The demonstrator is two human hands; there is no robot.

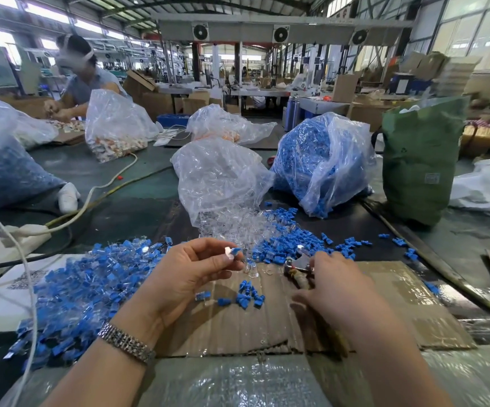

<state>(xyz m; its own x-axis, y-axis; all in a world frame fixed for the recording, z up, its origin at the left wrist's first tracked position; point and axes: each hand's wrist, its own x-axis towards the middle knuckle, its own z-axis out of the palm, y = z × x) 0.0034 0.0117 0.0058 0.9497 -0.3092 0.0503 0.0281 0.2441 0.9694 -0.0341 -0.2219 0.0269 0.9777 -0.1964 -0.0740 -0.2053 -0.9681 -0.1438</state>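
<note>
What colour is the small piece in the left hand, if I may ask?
The piece is blue with a clear end, seen in the head view.

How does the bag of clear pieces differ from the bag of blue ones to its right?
The clear-piece bag looks slack and crumpled; the blue-piece bag bulges, far fuller. The clear-piece bag lies open toward the viewer, transparent pieces spilling onto the table; the blue-piece bag sits farther right, most contents inside. Both are see-through plastic bags on the same table.
</note>
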